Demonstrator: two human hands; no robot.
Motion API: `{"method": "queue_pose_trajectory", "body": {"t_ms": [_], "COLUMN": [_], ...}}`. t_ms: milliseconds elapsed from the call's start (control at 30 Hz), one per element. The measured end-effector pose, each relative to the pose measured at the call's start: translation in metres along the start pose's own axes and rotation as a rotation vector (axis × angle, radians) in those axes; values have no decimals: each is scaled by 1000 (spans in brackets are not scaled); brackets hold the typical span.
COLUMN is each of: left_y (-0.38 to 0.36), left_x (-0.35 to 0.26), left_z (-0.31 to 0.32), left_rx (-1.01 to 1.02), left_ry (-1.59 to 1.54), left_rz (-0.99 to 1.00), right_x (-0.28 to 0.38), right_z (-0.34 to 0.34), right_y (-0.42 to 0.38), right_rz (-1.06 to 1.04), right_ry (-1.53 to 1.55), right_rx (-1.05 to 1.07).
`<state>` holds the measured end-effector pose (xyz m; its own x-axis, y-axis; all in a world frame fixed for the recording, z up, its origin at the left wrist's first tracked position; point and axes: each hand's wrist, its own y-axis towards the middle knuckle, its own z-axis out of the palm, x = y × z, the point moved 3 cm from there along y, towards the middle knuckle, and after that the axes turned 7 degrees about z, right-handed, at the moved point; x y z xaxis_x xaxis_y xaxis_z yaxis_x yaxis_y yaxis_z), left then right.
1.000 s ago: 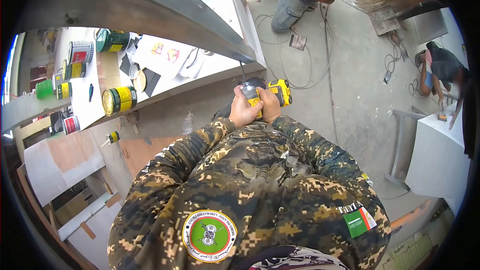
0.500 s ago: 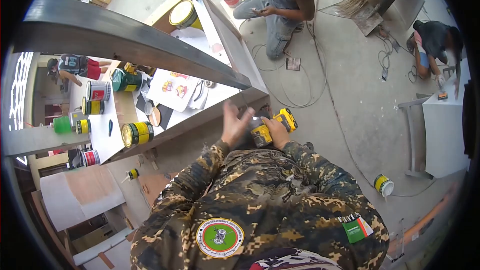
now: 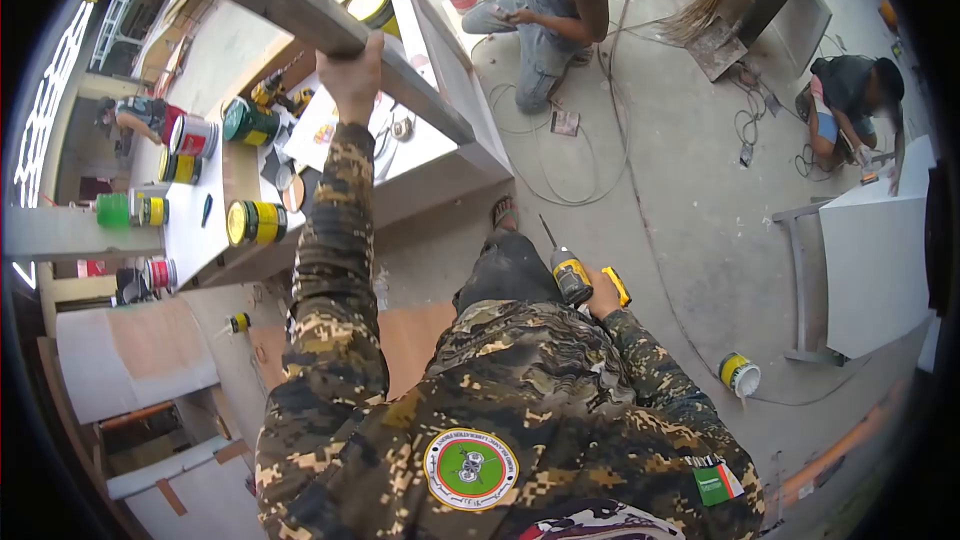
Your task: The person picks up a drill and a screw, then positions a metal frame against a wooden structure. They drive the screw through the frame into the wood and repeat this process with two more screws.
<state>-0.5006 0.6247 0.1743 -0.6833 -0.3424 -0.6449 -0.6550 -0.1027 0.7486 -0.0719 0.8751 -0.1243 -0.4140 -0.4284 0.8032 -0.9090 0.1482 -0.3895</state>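
Observation:
My left hand [image 3: 350,85] is wrapped around a grey metal bar [image 3: 425,95] that slants across the upper left. Low by my right side, my right hand [image 3: 602,295] grips a yellow and black cordless drill [image 3: 572,278]. A long thin bit [image 3: 547,231] points up and forward from the drill, touching nothing. Beyond the bar stands a white-topped bench [image 3: 450,165], with papers, tins and another yellow power tool [image 3: 268,90] on it.
Paint cans [image 3: 256,223] line the bench's left part. One person [image 3: 560,15] kneels ahead, and another [image 3: 850,105] crouches at a white panel [image 3: 875,250] on the right. Cables [image 3: 640,195] trail over the concrete floor. An open can [image 3: 740,375] sits at lower right.
My left hand has moved from beside the drill up onto the metal bar. My right hand has shifted right and lower with the drill, whose bit now shows clearly.

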Motion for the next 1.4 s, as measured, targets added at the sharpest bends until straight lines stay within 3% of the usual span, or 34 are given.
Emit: {"method": "queue_pose_trajectory", "body": {"t_ms": [67,200,300,367,433,467,533,567,600,633,700,733,767,833,900,933,1000,1067,1133,1200,1300,1367,1400], "left_y": [-5,-2,-6,-6,-18,-37,-99,-135,-158,-215,-292,-285,-288,-286,-272,-259,-232,-207,-187,-171,-139,-128,-124], "left_x": [-13,-15,-16,-12,-9,-32,-16,-44,-86,-70,-77,-111,-112,-107,-86,-82,-67,-41,-7,39,91,125,140], "left_z": [-1,-2,4,2,-16,-23,-39,-44,-49,-54,-70,-73,-80,-99,-131,-145,-181,-222,-256,-289,-320,-341,-348], "left_rx": [-15,23,-26,66,285,238,195,104,165,67,187,200,176,-133,-205,-256,-262,-211,-289,-262,-304,-310,-316], "left_ry": [91,12,193,-23,198,254,110,-116,-291,-249,-236,-305,-305,-417,-451,-487,-294,-165,-168,-18,36,50,58], "left_rz": [-100,-78,8,-87,-173,-125,-449,-581,-792,-882,-1288,-1391,-1402,-1328,-1278,-1260,-1218,-1150,-1054,-974,-990,-951,-949], "right_x": [-7,-18,-25,-9,14,33,64,75,86,99,140,166,189,228,264,295,289,309,351,414,444,457,463], "right_z": [-5,-4,-3,-3,-3,-5,-3,2,7,12,34,42,49,61,79,69,54,8,-23,-36,-44,-40,-41], "right_y": [-15,-16,-12,-6,-4,0,9,16,24,31,46,52,56,67,83,82,108,135,156,163,179,175,174], "right_rz": [-11,-111,-123,-33,-138,-179,-233,-241,-299,-353,-308,-427,-541,-632,-839,-942,-785,-383,-512,-680,-784,-803,-722], "right_ry": [-35,-47,-36,54,92,94,109,93,89,86,-17,-22,-22,-135,-439,-604,-234,-131,119,181,182,257,149], "right_rx": [16,-4,63,151,110,112,137,156,159,163,310,357,404,457,580,525,335,-30,-273,-269,-188,-286,-399]}}
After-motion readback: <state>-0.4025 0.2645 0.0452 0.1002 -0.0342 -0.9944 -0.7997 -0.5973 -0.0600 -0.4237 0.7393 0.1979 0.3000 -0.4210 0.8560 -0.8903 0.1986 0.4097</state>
